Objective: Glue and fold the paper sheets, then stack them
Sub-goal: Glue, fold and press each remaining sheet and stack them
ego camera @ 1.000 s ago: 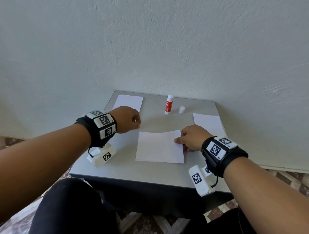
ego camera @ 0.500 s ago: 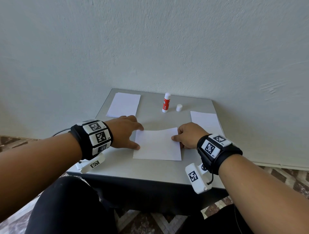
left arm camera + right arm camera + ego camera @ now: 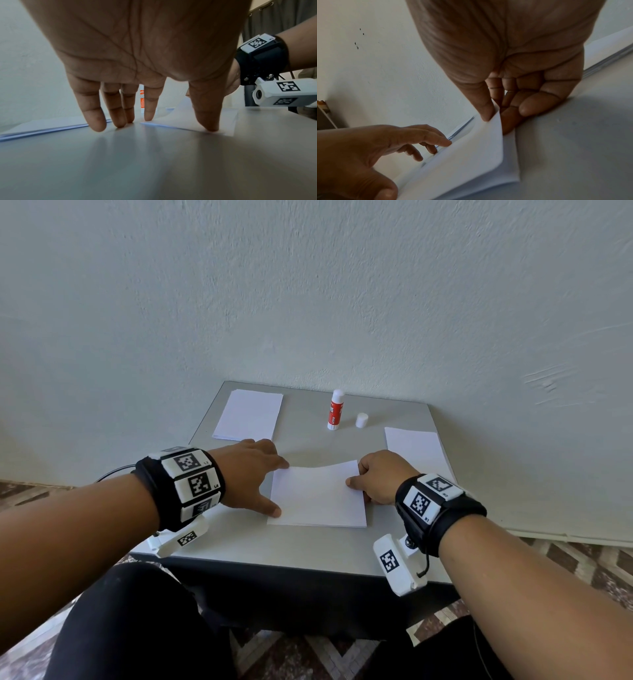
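A white paper sheet [image 3: 317, 496], folded over, lies in the middle of the grey table [image 3: 274, 546]. My left hand [image 3: 260, 481] is spread flat at the sheet's left edge. Its thumb [image 3: 208, 119] presses the near left corner, and the other fingertips touch the table by the far corner. My right hand [image 3: 359, 479] pinches the right edge of the sheet's top layer [image 3: 462, 162] between thumb and fingers and holds it slightly raised. The far edge bows upward. A red and white glue stick [image 3: 335, 409] stands uncapped at the back, its white cap [image 3: 361, 420] beside it.
A stack of white sheets [image 3: 250, 414] lies at the table's far left corner. More white paper [image 3: 416, 448] lies at the far right, behind my right hand. The table stands against a pale wall [image 3: 308, 302]. My knees are below its front edge.
My left hand has come down from a raised fist at the left and spread its fingers at the sheet's left edge. My right hand has stayed on the right edge.
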